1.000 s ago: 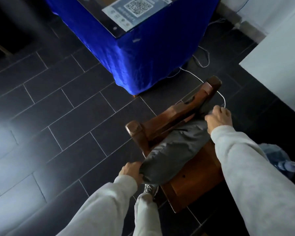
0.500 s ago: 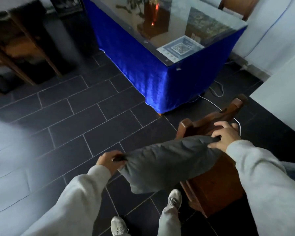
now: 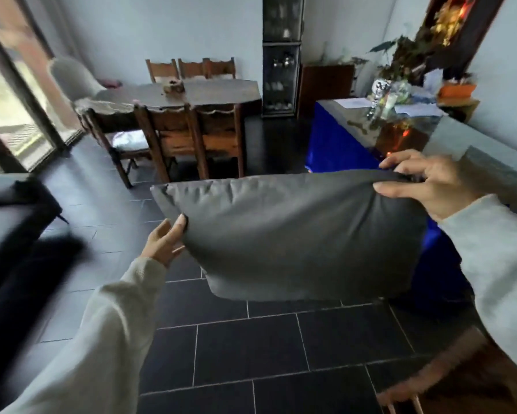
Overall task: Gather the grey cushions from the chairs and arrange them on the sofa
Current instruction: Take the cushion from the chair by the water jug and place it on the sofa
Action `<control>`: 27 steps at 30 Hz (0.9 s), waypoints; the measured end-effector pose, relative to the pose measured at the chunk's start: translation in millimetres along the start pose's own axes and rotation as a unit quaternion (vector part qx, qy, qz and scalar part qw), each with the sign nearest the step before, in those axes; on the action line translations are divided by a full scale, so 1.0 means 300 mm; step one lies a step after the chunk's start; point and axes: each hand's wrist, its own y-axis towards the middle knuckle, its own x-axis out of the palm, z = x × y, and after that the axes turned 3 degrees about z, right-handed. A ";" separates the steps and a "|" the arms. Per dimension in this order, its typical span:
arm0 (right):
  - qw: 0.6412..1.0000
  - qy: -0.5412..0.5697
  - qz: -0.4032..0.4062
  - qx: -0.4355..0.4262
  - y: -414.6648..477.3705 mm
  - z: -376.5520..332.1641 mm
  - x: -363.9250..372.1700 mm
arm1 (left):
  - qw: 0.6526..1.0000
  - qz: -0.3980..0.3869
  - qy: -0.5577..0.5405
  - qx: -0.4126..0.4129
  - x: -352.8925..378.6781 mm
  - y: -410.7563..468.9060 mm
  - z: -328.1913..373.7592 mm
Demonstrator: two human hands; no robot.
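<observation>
Since the earlier frame you have lifted the grey cushion (image 3: 296, 234) clear of the wooden chair and raised your head, so the view now takes in the room rather than the floor. The cushion hangs in mid-air in front of you, above the dark tiled floor (image 3: 266, 348), touching nothing but your hands.

Your right hand (image 3: 427, 183) is pinched shut on the top right corner, thumb in front and fingers over the edge. Your left hand (image 3: 164, 243) is spread open, fingertips pressing the lower left side, steadying rather than gripping.

It looks light and soft: the fabric creases toward the pinched corner and the body sags below it. The cover seems smooth, so a one-corner pinch may slip; you would do better taking both top corners or cradling it underneath. It will not break if dropped.

Counted: one grey cushion in view. At the dining table (image 3: 191, 94) you can see three chairs on the near side and three chair backs behind; one near seat carries something pale (image 3: 128, 140), too blurred to identify. A dark blurred shape at the left edge (image 3: 18, 222) may be the sofa.
</observation>
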 end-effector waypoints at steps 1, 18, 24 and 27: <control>1.000 0.021 0.006 0.001 0.054 -0.049 0.027 | 1.000 0.002 -0.004 -0.003 -0.036 -0.006 0.007; 0.992 0.102 -0.020 0.077 0.844 -0.106 0.797 | 0.947 0.206 -0.239 0.060 -0.407 0.433 0.281; 0.961 0.183 -0.157 0.136 1.143 -0.054 1.144 | 0.887 0.436 -0.127 0.089 -0.536 0.653 0.416; 0.959 0.203 -0.170 0.099 1.270 -0.097 1.295 | 0.883 0.460 -0.057 0.074 -0.636 0.705 0.454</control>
